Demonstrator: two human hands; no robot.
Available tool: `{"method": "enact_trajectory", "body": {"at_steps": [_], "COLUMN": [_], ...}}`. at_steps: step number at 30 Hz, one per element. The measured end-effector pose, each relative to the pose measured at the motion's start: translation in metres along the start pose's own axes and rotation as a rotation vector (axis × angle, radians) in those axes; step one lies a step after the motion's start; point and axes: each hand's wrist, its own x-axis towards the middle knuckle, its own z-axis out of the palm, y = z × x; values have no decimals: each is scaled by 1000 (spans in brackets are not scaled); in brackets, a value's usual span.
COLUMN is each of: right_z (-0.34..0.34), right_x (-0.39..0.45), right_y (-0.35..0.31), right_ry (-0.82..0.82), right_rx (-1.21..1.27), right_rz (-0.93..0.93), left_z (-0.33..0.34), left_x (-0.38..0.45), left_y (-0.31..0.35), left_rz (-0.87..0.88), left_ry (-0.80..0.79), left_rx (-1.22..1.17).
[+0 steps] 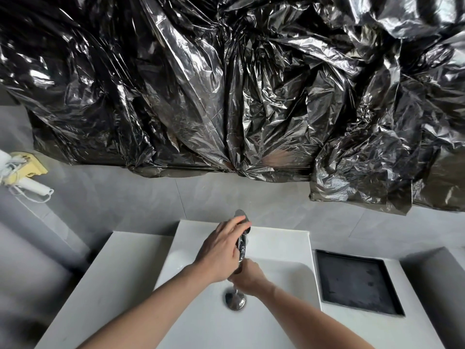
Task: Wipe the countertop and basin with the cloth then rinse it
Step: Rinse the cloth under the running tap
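Forearms come in from 6 o'clock, both bare, crossing over the white basin. Black plastic sheeting, crinkled and shiny, fills the whole top from 9 through 12 to 3 o'clock, hanging over the grey tiled wall. White countertop runs either side of the basin, which sits at centre. Black square recessed tray is set in the counter at 3 o'clock, just beside the basin's right rim. At 9 o'clock, by the left edge, a yellow and white object with a white cord hangs on the wall; cannot tell what it is. Left hand rests on the chrome faucet at centre, fingers fairly straight and laid across the lever top, not wrapped round it. Right hand sits just below the spout, partly hidden under the left hand, fingers curled; cannot tell what it grips. Chrome drain plug lies in the basin floor at 6 o'clock of the hands, just beside the right wrist. Cloth not identifiable; if held, it is hidden.
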Motion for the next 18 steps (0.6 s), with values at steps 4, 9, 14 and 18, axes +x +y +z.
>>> {"method": "enact_trajectory", "body": {"at_steps": [4, 9, 14, 18], "right_z": [-2, -6, -15, -28], "right_x": [-2, -15, -37, -61], "right_y": [2, 7, 15, 23], "right_ry": [-54, -76, -119, -168], "right_rx": [112, 227, 292, 327], "right_rz": [-24, -53, 27, 54], "left_z": [5, 4, 4, -7], "left_x": [-1, -9, -14, -29], "left_y": [3, 4, 7, 16], "left_rz": [-27, -37, -15, 48], "left_ry": [-102, -127, -176, -154], "left_rx": [65, 42, 91, 104]}}
